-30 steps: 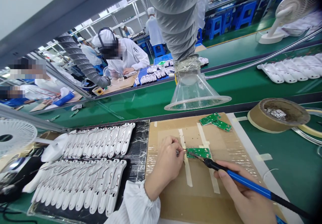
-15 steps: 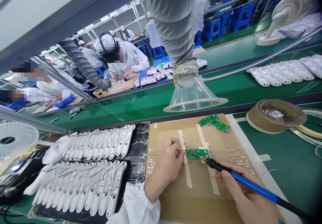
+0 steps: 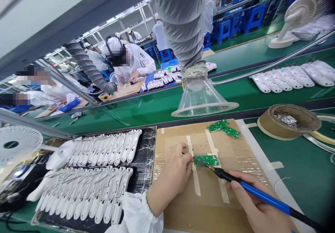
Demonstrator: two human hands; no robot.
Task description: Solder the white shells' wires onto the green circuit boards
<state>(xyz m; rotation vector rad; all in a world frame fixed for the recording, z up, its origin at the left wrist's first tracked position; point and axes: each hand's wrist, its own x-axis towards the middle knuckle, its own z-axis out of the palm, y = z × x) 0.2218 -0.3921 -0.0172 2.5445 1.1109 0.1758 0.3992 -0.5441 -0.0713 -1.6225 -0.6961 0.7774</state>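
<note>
We find a small dark mark on the white coat (image 3: 137,62) of a person beyond our left hand (image 3: 171,173), too small to read, and pale marks on the green board (image 3: 210,158) before us, too fine to make out; the hub of the fan (image 3: 22,150) far left of our left hand is blurred

Beyond both hands a clear hood (image 3: 200,98) hangs from a grey duct (image 3: 180,23), which blocks our view of part of the room. Left of our left hand, two rows of white shells (image 3: 104,191) with thin wires lie on a black sheet (image 3: 145,149). Beyond our right hand (image 3: 258,206), a brown roll (image 3: 272,124) with crumpled foil inside sits on the green desk (image 3: 303,182), and two spare boards (image 3: 218,125) overlap on the cardboard (image 3: 183,208)

The board lies flat between our hands on that cardboard, across two tape strips (image 3: 197,186), its left end just beside our left fingertips. Our left hand has its fingers bent close together; we cannot tell what they pinch. Our right hand grips the blue iron (image 3: 261,195) between thumb and fingers, its tip over the board; we cannot tell whether it touches
</note>
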